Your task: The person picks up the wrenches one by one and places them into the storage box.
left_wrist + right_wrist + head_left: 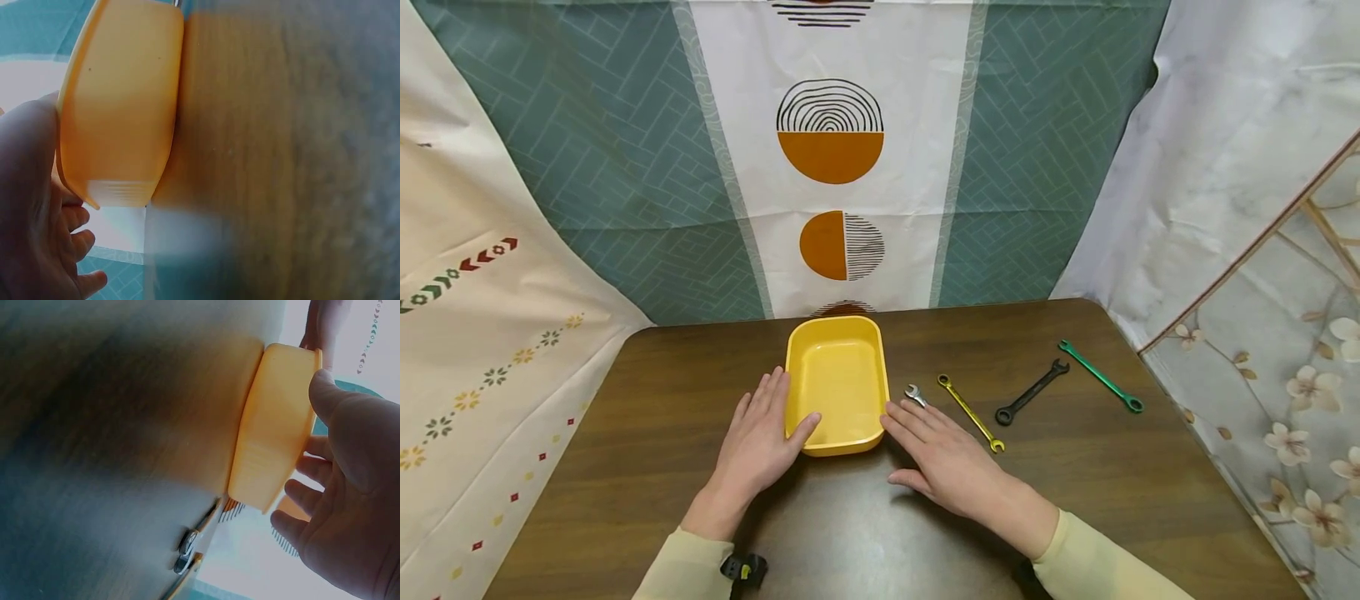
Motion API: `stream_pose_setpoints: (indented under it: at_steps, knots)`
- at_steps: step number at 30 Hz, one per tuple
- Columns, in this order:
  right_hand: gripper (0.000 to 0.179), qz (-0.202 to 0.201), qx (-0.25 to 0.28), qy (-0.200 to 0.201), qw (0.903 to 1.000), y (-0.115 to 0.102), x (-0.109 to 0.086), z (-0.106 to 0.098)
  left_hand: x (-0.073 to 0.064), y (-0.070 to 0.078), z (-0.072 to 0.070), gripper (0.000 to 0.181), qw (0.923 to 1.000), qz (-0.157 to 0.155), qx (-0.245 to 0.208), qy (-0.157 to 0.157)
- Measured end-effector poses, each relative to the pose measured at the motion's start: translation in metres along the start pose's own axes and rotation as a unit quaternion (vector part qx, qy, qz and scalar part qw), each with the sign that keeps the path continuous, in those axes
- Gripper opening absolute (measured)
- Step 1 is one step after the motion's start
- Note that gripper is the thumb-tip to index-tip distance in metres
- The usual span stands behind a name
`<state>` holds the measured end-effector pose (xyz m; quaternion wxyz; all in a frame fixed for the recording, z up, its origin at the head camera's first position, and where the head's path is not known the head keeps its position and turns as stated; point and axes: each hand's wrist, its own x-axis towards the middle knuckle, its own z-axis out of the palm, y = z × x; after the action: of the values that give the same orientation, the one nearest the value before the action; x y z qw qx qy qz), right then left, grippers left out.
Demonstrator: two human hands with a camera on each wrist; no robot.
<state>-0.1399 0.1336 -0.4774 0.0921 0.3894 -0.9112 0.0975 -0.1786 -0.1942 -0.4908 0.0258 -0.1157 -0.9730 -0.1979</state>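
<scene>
A yellow plastic tray (838, 379) sits on the wooden table. Along its left side lies my left hand (756, 446), fingers straight and the thumb reaching over the near left rim. My right hand (955, 467) is at the near right corner, its extended fingertips touching or almost touching the rim; its thumb points left, apart from the tray in the head view. Just beyond the right fingers shows the head of a silver wrench (914, 392), the rest hidden by that hand. A gold-yellow wrench (972, 413) lies right of it.
Farther right on the table (647, 467) are a black wrench (1033, 392) and a green wrench (1101, 377), both slanted. A patterned curtain (1037, 150) hangs behind the table's back edge, with more cloth at the left and right sides.
</scene>
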Motion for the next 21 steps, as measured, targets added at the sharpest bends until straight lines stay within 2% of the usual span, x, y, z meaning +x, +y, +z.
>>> stream_pose_setpoints:
  at_steps: [4, 11, 21]
  knots:
    - [0.079, 0.002, 0.001, -0.001, 1.0000, 0.0001, 0.0001, 0.0003, -0.0009, 0.0012, -0.0007, 0.103, 1.0000, -0.005, -0.003, -0.002]
    - [0.080, 0.005, 0.008, -0.008, 0.9999, 0.0009, 0.0001, 0.0008, -0.0003, 0.0003, -0.0076, 0.114, 0.9989, -0.002, -0.031, -0.036]
    - [0.080, 0.009, 0.006, 0.000, 0.9999, 0.0043, -0.0016, -0.0012, -0.0007, 0.0012, -0.0073, 0.112, 0.9994, -0.002, -0.020, -0.028]
